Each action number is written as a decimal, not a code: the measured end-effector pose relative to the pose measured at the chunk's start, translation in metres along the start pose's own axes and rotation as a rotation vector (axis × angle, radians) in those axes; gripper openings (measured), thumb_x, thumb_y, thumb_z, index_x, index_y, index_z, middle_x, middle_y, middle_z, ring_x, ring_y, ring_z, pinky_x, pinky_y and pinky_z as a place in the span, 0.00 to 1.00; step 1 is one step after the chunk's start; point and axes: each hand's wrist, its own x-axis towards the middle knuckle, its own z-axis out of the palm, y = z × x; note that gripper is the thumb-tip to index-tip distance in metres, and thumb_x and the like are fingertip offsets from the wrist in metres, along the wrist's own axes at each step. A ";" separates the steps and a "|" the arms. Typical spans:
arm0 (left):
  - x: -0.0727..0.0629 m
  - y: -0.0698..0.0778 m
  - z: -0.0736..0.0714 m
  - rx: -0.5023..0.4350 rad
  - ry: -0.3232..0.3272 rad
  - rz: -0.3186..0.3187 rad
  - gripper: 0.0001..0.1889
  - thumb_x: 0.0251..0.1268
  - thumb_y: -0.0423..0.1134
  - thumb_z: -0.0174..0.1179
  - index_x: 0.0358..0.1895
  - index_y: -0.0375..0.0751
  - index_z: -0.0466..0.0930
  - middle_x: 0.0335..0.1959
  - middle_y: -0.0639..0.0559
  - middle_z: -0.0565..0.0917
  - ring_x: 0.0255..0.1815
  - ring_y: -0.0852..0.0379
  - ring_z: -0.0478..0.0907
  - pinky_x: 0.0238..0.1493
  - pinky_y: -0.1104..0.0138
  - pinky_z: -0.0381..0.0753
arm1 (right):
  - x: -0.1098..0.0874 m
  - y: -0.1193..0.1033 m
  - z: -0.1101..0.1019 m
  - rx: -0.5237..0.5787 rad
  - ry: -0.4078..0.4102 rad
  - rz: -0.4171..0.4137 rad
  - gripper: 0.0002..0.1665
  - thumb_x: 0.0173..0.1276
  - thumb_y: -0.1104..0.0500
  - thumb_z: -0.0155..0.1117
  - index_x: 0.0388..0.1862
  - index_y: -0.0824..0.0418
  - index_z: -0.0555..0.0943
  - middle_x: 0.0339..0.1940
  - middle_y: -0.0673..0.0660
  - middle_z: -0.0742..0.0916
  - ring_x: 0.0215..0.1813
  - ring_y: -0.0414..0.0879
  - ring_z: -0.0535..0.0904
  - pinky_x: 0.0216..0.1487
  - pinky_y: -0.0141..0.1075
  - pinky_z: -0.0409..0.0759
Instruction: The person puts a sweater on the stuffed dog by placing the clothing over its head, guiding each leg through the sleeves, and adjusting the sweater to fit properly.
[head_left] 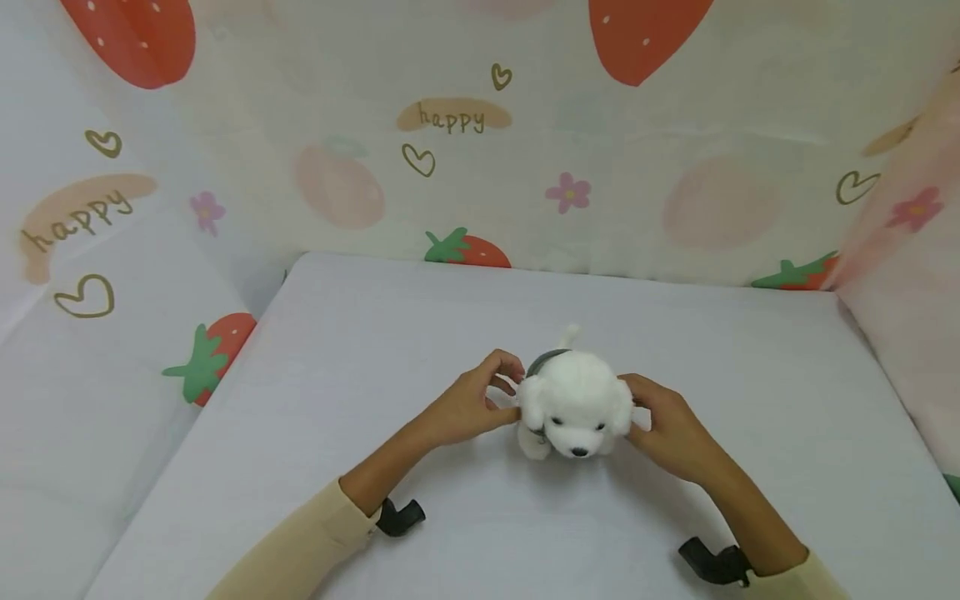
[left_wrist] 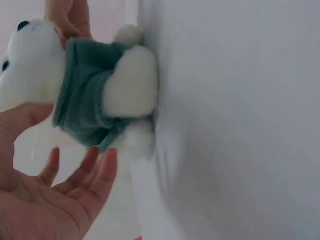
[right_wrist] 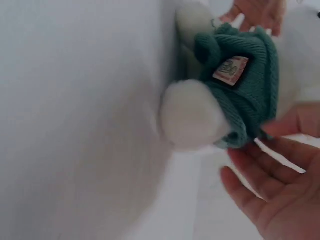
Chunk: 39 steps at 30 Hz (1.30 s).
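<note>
A white plush dog (head_left: pixel 581 400) with floppy ears stands on the table, facing the camera. It wears a green knitted sweater (left_wrist: pixel 87 90), which carries a small sewn-on label (right_wrist: pixel 231 70) in the right wrist view. My left hand (head_left: pixel 476 404) is at the dog's side by one ear, its fingers spread and loosely bent. In the left wrist view the left thumb (left_wrist: pixel 35 114) lies close to the neck; contact is unclear. On the other side, my right hand (head_left: pixel 667 425) pinches the sweater's edge between thumb and fingers, partly hidden behind the ear in the head view.
A white cloth covers the table (head_left: pixel 360 333). Curtains printed with strawberries, hearts and flowers (head_left: pixel 570 193) enclose its back and both sides. A black curved piece (head_left: pixel 401 518) sits at the left wrist, and a similar black piece (head_left: pixel 712 562) at the right one.
</note>
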 end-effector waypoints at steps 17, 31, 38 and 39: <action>0.013 0.004 0.035 0.321 -0.066 -0.151 0.18 0.53 0.47 0.78 0.44 0.49 0.83 0.37 0.59 0.86 0.36 0.64 0.80 0.37 0.68 0.79 | 0.010 -0.008 0.039 -0.048 0.082 0.078 0.21 0.54 0.73 0.74 0.42 0.65 0.72 0.22 0.48 0.73 0.25 0.38 0.65 0.25 0.32 0.65; 0.028 0.010 0.022 0.474 -0.080 -0.139 0.15 0.53 0.52 0.76 0.33 0.51 0.80 0.28 0.61 0.83 0.28 0.65 0.79 0.29 0.68 0.78 | 0.015 -0.018 0.037 -0.247 0.110 0.148 0.20 0.59 0.67 0.69 0.20 0.58 0.66 0.19 0.51 0.70 0.24 0.45 0.65 0.25 0.38 0.66; 0.049 0.003 0.018 0.351 -0.078 -0.062 0.13 0.53 0.40 0.78 0.35 0.42 0.82 0.30 0.55 0.85 0.30 0.64 0.80 0.33 0.70 0.79 | 0.028 -0.006 0.029 -0.011 0.158 0.169 0.20 0.59 0.69 0.72 0.20 0.60 0.69 0.17 0.50 0.72 0.22 0.43 0.67 0.23 0.35 0.67; 0.052 0.002 0.018 0.347 -0.080 -0.055 0.13 0.53 0.39 0.77 0.36 0.41 0.82 0.31 0.54 0.85 0.30 0.63 0.80 0.33 0.70 0.79 | 0.030 -0.005 0.028 0.005 0.167 0.171 0.19 0.59 0.69 0.72 0.20 0.60 0.69 0.17 0.51 0.72 0.22 0.43 0.68 0.24 0.35 0.67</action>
